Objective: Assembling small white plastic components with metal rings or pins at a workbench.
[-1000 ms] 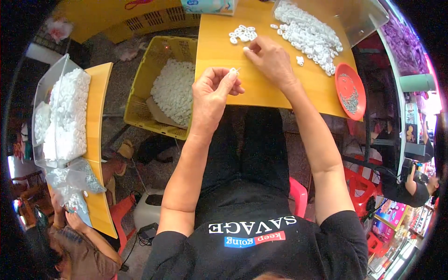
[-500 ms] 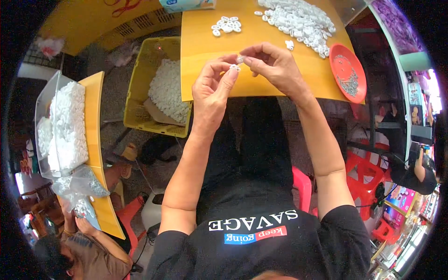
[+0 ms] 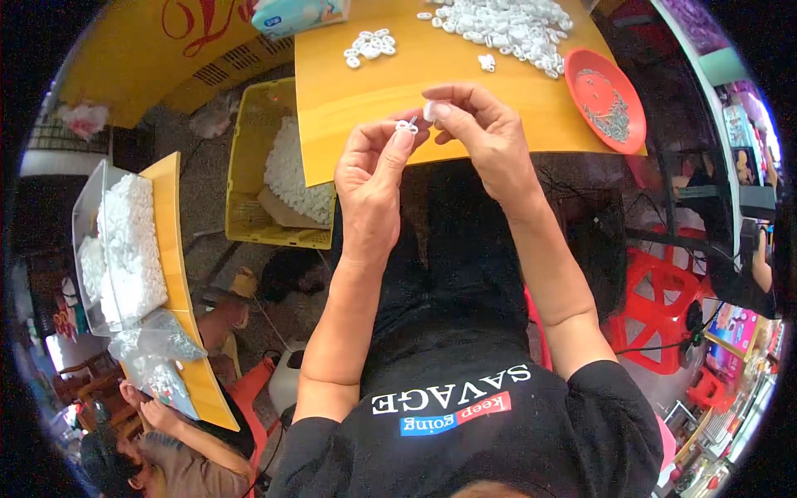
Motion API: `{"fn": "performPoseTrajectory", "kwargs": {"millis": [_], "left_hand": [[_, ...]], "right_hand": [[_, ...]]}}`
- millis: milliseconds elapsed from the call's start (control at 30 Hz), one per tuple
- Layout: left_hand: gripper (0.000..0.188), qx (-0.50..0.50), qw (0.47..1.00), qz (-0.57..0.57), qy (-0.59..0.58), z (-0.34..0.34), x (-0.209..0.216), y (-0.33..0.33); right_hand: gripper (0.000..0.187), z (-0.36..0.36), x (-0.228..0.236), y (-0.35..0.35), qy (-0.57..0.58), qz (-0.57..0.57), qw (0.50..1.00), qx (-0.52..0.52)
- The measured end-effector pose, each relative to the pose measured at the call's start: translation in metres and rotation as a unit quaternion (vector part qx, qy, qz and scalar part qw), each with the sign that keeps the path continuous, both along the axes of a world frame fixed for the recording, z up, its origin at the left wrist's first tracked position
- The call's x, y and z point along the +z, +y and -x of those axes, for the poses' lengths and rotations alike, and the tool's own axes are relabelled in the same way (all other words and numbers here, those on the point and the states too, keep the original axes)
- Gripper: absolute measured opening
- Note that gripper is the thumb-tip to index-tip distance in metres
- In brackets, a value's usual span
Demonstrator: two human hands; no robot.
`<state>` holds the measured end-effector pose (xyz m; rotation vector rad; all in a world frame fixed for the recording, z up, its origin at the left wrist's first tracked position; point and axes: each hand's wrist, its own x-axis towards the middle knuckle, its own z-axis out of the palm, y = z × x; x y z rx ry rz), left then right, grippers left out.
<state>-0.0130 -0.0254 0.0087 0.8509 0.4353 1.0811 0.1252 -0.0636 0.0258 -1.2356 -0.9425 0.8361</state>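
Above the front part of the yellow table [image 3: 357, 95], both hands are close together. My left hand [image 3: 371, 187] pinches a small white oval plastic piece [image 3: 406, 127] between thumb and fingertips; a thin metal screw appears to stick up from it. My right hand [image 3: 490, 137] grips another small white piece [image 3: 432, 110] in its fingertips, just right of the first and apart from it. A heap of white oval pieces [image 3: 502, 29] lies at the far right, and a smaller group [image 3: 369, 46] lies at the far left of the table.
A red plate [image 3: 581, 79] with small metal screws stands at the table's right edge. Left of the table is a yellow crate [image 3: 237, 178] of white pieces. Another person [image 3: 178, 444] works at a side table [image 3: 178, 241] bearing a clear bin. Red stools [image 3: 660, 290] stand right.
The two white pieces are a little farther apart, and the screw at the left one now shows. The whole view has shifted slightly, moving the table toward the upper left.
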Motion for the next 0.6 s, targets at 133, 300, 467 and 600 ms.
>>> {"fn": "performPoseTrajectory", "kwargs": {"millis": [133,300,467,600], "left_hand": [[0.01,-0.011,0.999,0.01,0.043,0.003,0.007,-0.003],[0.011,-0.029,0.993,-0.009,0.116,0.005,0.014,-0.005],[0.012,-0.064,0.988,-0.02,0.141,0.001,0.019,-0.006],[0.012,-0.083,0.985,-0.023,0.151,-0.001,0.021,-0.008]], "right_hand": [[0.023,-0.008,0.001,-0.009,0.193,-0.018,0.978,0.079],[0.027,-0.012,0.008,-0.021,0.217,-0.019,0.972,0.091],[0.029,-0.021,0.007,-0.033,0.241,-0.001,0.966,0.092],[0.028,-0.023,0.008,-0.04,0.246,0.006,0.966,0.08]]}}
